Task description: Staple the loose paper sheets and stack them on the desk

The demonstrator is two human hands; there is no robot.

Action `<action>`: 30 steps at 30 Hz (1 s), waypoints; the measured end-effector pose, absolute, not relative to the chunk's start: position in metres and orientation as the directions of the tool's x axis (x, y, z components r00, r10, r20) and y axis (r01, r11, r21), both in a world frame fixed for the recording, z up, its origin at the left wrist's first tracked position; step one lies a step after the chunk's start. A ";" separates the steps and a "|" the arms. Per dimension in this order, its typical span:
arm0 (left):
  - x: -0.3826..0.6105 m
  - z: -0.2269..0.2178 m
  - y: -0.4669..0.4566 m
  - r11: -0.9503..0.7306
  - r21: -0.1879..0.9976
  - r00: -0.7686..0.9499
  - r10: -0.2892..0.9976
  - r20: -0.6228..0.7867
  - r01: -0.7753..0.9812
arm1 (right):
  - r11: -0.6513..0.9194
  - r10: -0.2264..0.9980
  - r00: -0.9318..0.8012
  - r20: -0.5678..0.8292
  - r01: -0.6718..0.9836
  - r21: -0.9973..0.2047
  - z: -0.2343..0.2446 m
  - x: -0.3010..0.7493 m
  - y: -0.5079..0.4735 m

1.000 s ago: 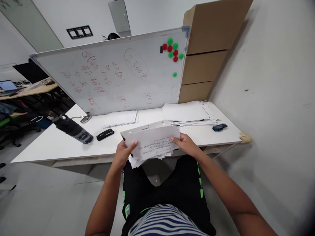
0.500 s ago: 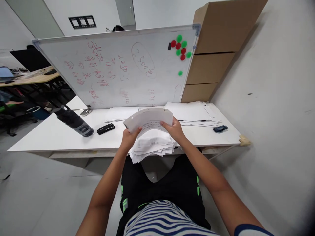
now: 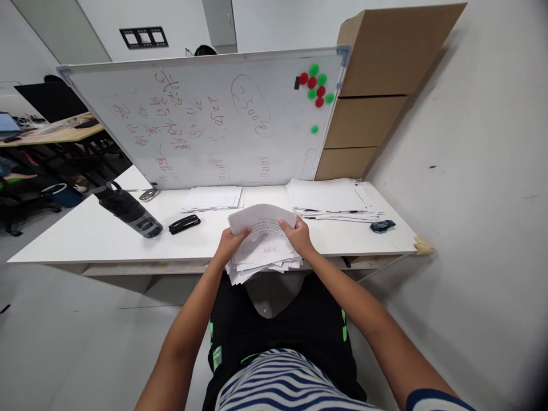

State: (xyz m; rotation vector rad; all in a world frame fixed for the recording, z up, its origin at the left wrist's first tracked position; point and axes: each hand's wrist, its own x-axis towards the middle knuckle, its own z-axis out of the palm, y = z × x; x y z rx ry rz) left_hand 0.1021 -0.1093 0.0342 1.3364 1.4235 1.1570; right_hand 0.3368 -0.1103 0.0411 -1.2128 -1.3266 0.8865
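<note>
Curved printed paper sheets (image 3: 262,216) are held up between my two hands above the desk's front edge. My left hand (image 3: 230,242) is closed on their left side, thumb on top. My right hand (image 3: 298,235) grips the right side in the same way, its thumb over the print. Below and nearer to me lies an uneven stack of printed papers (image 3: 265,257), its lower corners jutting past the desk edge. How many sheets I hold cannot be made out.
On the white desk (image 3: 107,242) are a black stapler (image 3: 184,224), a dark bottle (image 3: 128,210), a computer mouse (image 3: 148,194), a left paper pile (image 3: 213,197), a right paper pile (image 3: 327,196) and a small dark object (image 3: 382,226). A whiteboard (image 3: 192,125) and cardboard boxes (image 3: 363,123) stand behind.
Both hands have come down and slightly nearer to me with the sheets. The sheets' upper edge sits lower, showing more of the desk and the left pile behind.
</note>
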 end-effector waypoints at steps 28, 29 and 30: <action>0.100 0.075 -0.155 0.326 0.939 0.050 0.942 -0.333 0.108 | -0.127 0.991 -0.065 -0.120 -0.114 -0.985 0.059 0.366 -0.156; 0.101 0.077 -0.161 0.371 0.924 0.079 0.922 -0.378 0.088 | -0.193 0.979 -0.096 -0.181 -0.147 -0.970 0.060 0.371 -0.162; 0.103 0.077 -0.166 0.411 0.908 0.088 0.905 -0.417 0.079 | -0.247 0.967 -0.109 -0.231 -0.167 -0.955 0.059 0.375 -0.168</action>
